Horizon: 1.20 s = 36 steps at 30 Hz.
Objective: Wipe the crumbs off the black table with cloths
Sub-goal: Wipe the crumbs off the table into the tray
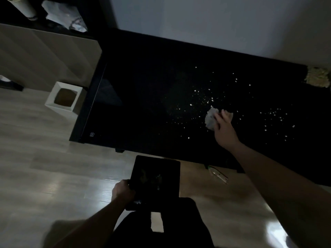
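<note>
Below, left hand [123, 191] grips black tray [155, 179]; contents unclear — dark.

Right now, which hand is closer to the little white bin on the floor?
Left. The left hand holds a black tray above the floor, down and right of the white bin. The right hand is far across the black table, pressing a cloth.

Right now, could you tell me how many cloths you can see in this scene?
2. One pale cloth lies under the right hand on the black table among the crumbs. Another yellowish cloth sits at the table's far right edge, partly cut off. Others may hide in the dark.
</note>
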### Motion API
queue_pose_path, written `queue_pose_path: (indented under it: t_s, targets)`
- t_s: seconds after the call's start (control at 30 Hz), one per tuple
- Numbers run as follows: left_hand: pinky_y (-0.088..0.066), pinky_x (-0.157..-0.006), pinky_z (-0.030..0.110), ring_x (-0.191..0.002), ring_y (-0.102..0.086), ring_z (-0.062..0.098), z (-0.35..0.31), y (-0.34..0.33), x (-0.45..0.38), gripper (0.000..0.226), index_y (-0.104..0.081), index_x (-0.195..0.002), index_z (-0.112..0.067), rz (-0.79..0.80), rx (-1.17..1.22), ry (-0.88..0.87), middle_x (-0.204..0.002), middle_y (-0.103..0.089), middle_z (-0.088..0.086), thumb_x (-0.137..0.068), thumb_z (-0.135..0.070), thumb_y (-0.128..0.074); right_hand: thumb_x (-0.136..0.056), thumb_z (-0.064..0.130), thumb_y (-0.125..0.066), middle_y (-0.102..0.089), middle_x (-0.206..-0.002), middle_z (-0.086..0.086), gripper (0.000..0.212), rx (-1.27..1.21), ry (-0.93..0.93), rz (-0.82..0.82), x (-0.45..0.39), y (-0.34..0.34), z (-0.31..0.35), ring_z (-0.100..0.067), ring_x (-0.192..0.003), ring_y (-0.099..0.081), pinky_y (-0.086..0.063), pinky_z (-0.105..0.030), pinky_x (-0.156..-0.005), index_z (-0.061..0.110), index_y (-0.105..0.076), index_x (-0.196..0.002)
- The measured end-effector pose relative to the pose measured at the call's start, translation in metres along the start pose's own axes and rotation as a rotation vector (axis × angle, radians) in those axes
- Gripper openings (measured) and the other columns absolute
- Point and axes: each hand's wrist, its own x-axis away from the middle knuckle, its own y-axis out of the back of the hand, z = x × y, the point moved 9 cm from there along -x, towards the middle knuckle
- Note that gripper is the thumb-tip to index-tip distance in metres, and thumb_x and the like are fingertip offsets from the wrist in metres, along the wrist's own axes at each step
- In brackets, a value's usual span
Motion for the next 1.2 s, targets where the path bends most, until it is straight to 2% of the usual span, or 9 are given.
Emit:
queue_pose_path:
  t_s: [0.1,0.2,0.43,0.57,0.63,0.77,0.9,1.03,1.2]
  targets:
    - [-0.053,-0.083,0.033,-0.105,-0.070,0.027,-0.002,-0.004,-0.008,0.036,-0.072,-0.117,-0.026,-0.003,-0.009,-0.008,-0.108,-0.076,0.006,-0.084,-0.019,-0.060,-0.105,0.037,-0.048,0.001,-0.171,-0.004,0.063,0.191,0.001,0.075,-0.010,-0.024,-0.014,-0.032,-0.156,0.014,-0.009,-0.060,-0.124,0.028,-0.021,-0.161]
    - [-0.054,-0.081,0.032,-0.102,-0.071,0.026,-0.005,-0.006,-0.016,0.035,-0.073,-0.115,-0.025,-0.001,-0.013,0.000,-0.105,-0.076,0.006,-0.083,-0.019,-0.060,-0.104,0.043,-0.045,0.006,-0.171,-0.002,0.065,0.202,0.008,0.012,-0.012,-0.032,-0.011,-0.033,-0.156,0.018,0.000,-0.058,-0.124,0.033,-0.016,-0.162]
    - [-0.046,-0.072,0.029,-0.102,-0.070,0.029,-0.016,-0.008,-0.010,0.029,-0.073,-0.111,-0.024,-0.024,-0.003,0.003,-0.102,-0.076,0.008,-0.084,-0.020,-0.061,-0.102,0.022,-0.049,-0.020,-0.169,0.001,0.054,0.102,0.412,0.044,0.029,-0.066,0.043,-0.028,-0.159,-0.001,-0.017,-0.057,-0.125,0.022,-0.039,-0.156]
    - [-0.052,-0.078,0.032,-0.101,-0.070,0.030,-0.021,-0.009,-0.005,0.031,-0.073,-0.112,-0.024,-0.017,0.017,0.024,-0.100,-0.076,0.008,-0.083,-0.020,-0.061,-0.103,0.019,-0.040,-0.032,-0.165,-0.004,0.049,0.080,0.642,0.152,0.062,-0.097,0.073,-0.031,-0.158,-0.010,-0.018,-0.050,-0.126,0.018,-0.045,-0.152]
    - [-0.055,-0.078,0.033,-0.097,-0.071,0.028,-0.022,-0.009,-0.006,0.033,-0.073,-0.111,-0.025,-0.014,0.041,0.034,-0.098,-0.076,0.006,-0.081,-0.021,-0.061,-0.100,0.011,-0.047,-0.035,-0.164,-0.004,0.050,0.075,0.716,0.226,0.079,-0.115,0.081,-0.031,-0.157,-0.013,-0.021,-0.049,-0.126,0.017,-0.048,-0.150]
    - [-0.057,-0.079,0.034,-0.095,-0.071,0.028,-0.026,-0.008,-0.005,0.032,-0.074,-0.110,-0.027,-0.015,0.096,0.052,-0.097,-0.077,0.006,-0.080,-0.021,-0.062,-0.091,-0.002,-0.051,-0.043,-0.159,-0.010,0.053,-0.016,0.836,0.344,0.128,-0.144,0.098,-0.027,-0.156,-0.017,-0.008,-0.034,-0.128,0.009,-0.056,-0.143]
    - [-0.058,-0.078,0.034,-0.093,-0.072,0.029,-0.028,-0.010,-0.002,0.028,-0.075,-0.105,-0.024,-0.017,0.117,0.064,-0.095,-0.076,0.007,-0.080,-0.022,-0.061,-0.090,0.000,-0.057,-0.045,-0.157,-0.011,0.055,-0.046,0.867,0.489,0.176,-0.156,0.103,-0.024,-0.154,-0.024,-0.022,-0.039,-0.126,0.009,-0.055,-0.144]
    - [-0.055,-0.079,0.033,-0.098,-0.071,0.031,-0.029,-0.008,-0.002,0.029,-0.075,-0.110,-0.026,-0.022,0.135,0.049,-0.100,-0.077,0.009,-0.084,-0.024,-0.062,-0.095,-0.010,-0.051,-0.040,-0.159,0.000,0.056,-0.216,0.680,0.329,0.156,-0.104,0.103,-0.010,-0.155,-0.021,-0.016,-0.024,-0.126,0.011,-0.053,-0.147]
    - [-0.053,-0.077,0.033,-0.098,-0.070,0.030,-0.026,-0.006,-0.006,0.029,-0.075,-0.109,-0.026,-0.015,0.110,0.044,-0.100,-0.077,0.009,-0.084,-0.024,-0.060,-0.098,-0.001,-0.040,-0.047,-0.156,-0.008,0.049,-0.262,0.444,-0.010,0.047,-0.029,0.089,-0.021,-0.152,-0.033,-0.031,-0.049,-0.123,0.005,-0.054,-0.144]
